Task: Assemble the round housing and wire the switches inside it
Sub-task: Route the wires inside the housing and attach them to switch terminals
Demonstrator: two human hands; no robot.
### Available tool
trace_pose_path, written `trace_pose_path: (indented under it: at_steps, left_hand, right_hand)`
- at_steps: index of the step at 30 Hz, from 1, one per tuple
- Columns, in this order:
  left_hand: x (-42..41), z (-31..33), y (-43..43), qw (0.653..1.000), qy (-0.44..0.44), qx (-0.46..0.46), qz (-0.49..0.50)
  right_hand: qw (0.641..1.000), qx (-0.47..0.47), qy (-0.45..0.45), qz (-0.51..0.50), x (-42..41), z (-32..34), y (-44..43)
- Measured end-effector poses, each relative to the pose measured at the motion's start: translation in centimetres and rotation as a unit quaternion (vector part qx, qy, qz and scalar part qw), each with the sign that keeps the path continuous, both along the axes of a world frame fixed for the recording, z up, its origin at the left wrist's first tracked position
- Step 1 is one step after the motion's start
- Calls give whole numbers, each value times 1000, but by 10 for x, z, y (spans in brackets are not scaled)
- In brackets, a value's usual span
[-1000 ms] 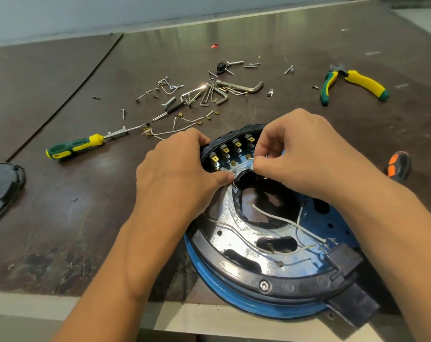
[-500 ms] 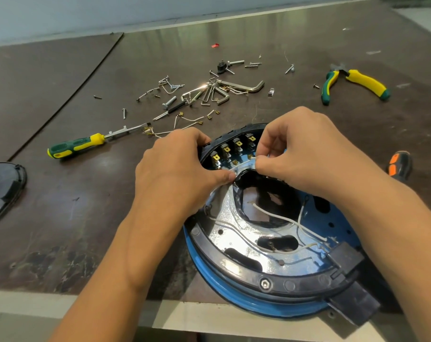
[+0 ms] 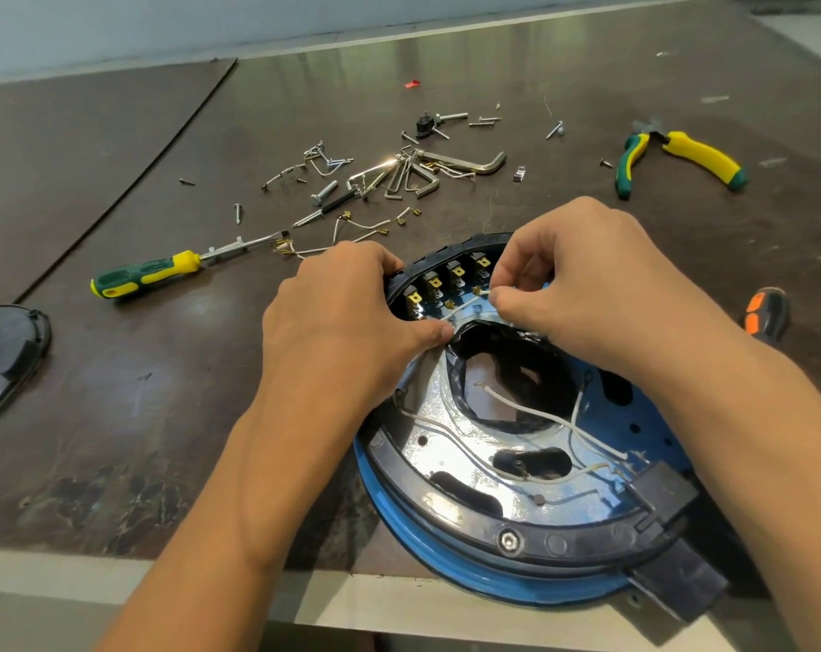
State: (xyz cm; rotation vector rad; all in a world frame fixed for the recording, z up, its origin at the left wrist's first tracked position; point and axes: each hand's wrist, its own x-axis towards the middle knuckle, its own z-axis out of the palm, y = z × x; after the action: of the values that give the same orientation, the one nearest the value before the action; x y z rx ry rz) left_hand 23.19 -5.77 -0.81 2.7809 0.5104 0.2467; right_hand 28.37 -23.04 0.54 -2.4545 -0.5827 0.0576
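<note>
Dark brown desk, scuffed and glossy, and right at its near edge sat the round housing (image 3: 564, 541), its blue lower shell hanging just over that edge. Both hands were in at the housing's far side. The left hand (image 3: 343, 317) was clamped on the far-left rim, fingers curled over the black ring, thumb pressed down on the shiny inner plate beside the dark centre opening. The right hand (image 3: 601, 284) was curled tight, thumb and forefinger pinching a short white wire (image 3: 462, 308). That wire ran slantwise from the pinch down to the left thumb tip, and a brass terminal showed just past the pinch, close under the row of switches (image 3: 446, 280) set along the inner wall. More white leads lay loose across the plate.

Out toward the left edge lay a green-and-yellow screwdriver (image 3: 150, 275), and at the edge itself a black cover (image 3: 4, 350). Mid-desk, hex keys (image 3: 446, 169) sat among scattered screws. Pliers (image 3: 676, 157) rested open toward the far right corner, and an orange-and-black handle (image 3: 766, 315) lay by the right edge.
</note>
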Motion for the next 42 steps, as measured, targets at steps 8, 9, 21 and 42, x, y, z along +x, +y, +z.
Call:
trace_pose_path:
  at_steps: [8,9,21,42]
  left_hand:
    - [0,-1,0,1000,-4,10,3]
    - [0,-1,0,1000,-2,10,2]
    - [-1,-1,-1,1000,9,-6,7]
    - [-2,0,-4,1000,-16,8,-7]
  right_hand:
    - [1000,-7,-6,-8,-1,0,1]
    - [1000,-6,-5,-8,0,0,1]
    - [1000,-20,-10,20,-1,1,1]
    - [998,5,-52,24,3,-2,2]
